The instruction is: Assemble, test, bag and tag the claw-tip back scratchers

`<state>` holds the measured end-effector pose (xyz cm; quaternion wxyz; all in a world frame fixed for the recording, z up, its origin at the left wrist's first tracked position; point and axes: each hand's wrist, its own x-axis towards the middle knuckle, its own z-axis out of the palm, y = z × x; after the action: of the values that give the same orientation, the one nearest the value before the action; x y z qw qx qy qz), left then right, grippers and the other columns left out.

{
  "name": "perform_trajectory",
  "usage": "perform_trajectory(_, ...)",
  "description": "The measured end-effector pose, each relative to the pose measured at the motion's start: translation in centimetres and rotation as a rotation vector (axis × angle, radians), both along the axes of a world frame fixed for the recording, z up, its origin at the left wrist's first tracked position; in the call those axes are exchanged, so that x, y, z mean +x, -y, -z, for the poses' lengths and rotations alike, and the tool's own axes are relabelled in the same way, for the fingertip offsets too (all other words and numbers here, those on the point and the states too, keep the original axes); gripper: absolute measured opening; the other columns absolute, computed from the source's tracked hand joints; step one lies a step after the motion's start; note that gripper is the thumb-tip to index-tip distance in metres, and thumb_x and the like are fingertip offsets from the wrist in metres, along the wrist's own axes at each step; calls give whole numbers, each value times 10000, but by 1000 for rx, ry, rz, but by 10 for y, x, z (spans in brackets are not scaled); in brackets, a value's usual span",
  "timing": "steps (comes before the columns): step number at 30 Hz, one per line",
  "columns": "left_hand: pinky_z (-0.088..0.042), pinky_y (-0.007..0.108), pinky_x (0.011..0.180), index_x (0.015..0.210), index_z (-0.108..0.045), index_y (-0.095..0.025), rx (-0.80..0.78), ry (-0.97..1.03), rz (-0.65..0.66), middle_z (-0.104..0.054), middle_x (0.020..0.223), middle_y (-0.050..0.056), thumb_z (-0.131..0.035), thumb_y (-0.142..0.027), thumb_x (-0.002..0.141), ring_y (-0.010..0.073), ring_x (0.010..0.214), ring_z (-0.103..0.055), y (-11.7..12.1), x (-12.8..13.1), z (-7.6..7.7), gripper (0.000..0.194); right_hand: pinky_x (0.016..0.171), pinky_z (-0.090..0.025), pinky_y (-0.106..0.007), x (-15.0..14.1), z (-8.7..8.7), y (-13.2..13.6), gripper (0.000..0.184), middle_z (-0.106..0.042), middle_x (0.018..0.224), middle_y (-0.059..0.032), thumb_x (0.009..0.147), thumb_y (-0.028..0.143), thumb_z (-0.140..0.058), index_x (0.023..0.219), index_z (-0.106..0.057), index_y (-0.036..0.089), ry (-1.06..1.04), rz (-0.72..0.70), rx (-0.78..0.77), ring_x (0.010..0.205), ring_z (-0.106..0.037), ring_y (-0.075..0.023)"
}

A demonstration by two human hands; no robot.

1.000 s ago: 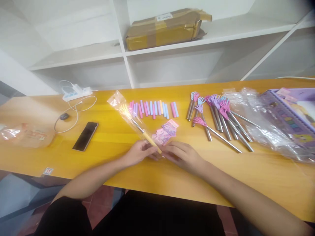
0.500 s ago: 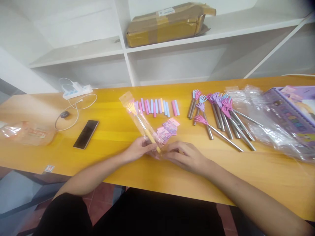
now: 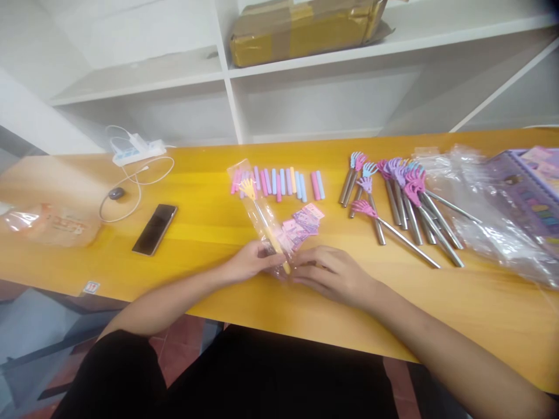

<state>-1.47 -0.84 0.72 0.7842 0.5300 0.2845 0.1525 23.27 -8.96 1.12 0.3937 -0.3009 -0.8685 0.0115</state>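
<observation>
A back scratcher (image 3: 263, 220) with a yellow hand-shaped head, a metal rod and a yellow grip lies inside a clear plastic bag (image 3: 240, 170). My left hand (image 3: 250, 263) is closed round the bag near the grip, thumb on top. At the bag's near end my right hand (image 3: 335, 273) has its fingers bent together against the plastic; what they pinch is hard to make out. Just beyond the hands lie pink and purple printed cards (image 3: 301, 224). Behind these stands a row of pastel sleeves (image 3: 282, 181), in pink, blue, purple and yellow.
Several unbagged back scratchers (image 3: 410, 198) are heaped on the right, beside clear bags (image 3: 489, 227) and a purple box (image 3: 526, 192). On the left are a phone (image 3: 154, 229), a cable with a power strip (image 3: 138, 152) and an orange plastic package (image 3: 52, 226). A shelf holds a taped carton (image 3: 301, 32).
The camera view has shifted slightly, moving the table things up and to the right in the picture. The bagged back scratcher points a little more straight ahead; both hands keep nearly the same pose.
</observation>
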Motion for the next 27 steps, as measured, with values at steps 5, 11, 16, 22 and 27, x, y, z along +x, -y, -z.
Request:
perform_trajectory(5,-662,333,774,1091,-728,-128,15,2,30,-808,946,110,-831,-507,907,207,819,-796,1,1,0,434,799,-610,-329,-7,4,2,163,-709,1088,-86,1010,144,-697,1151,-659,216,-122,1,-170,983,-702,-188)
perform_trajectory(11,-672,346,799,1047,-737,-117,-10,9,13,-804,939,113,-852,-491,890,204,827,-798,5,3,2,421,698,-614,-310,-13,10,3,110,-594,1101,-93,995,165,-700,1080,-656,220,-261,69,-316,913,-672,-178)
perform_trajectory(16,-671,373,801,1060,-738,-118,1,16,1,-795,930,117,-854,-515,881,209,827,-787,7,2,4,451,640,-584,-298,-19,7,2,60,-602,1054,-77,1007,173,-677,1007,-642,221,-342,89,-350,831,-645,-161)
perform_trajectory(22,-619,346,808,1118,-719,-154,187,-88,-15,-779,1003,98,-997,-409,706,218,896,-751,15,2,4,559,658,-569,-298,-25,7,-1,141,-613,992,-60,995,166,-692,907,-597,221,-391,135,-348,839,-660,-164)
perform_trajectory(27,-586,333,811,1139,-711,-153,246,-111,-71,-771,1008,93,-924,-460,794,211,895,-729,23,6,9,508,664,-562,-295,-28,9,0,171,-620,974,-58,1002,171,-686,876,-581,223,-400,127,-341,848,-666,-165)
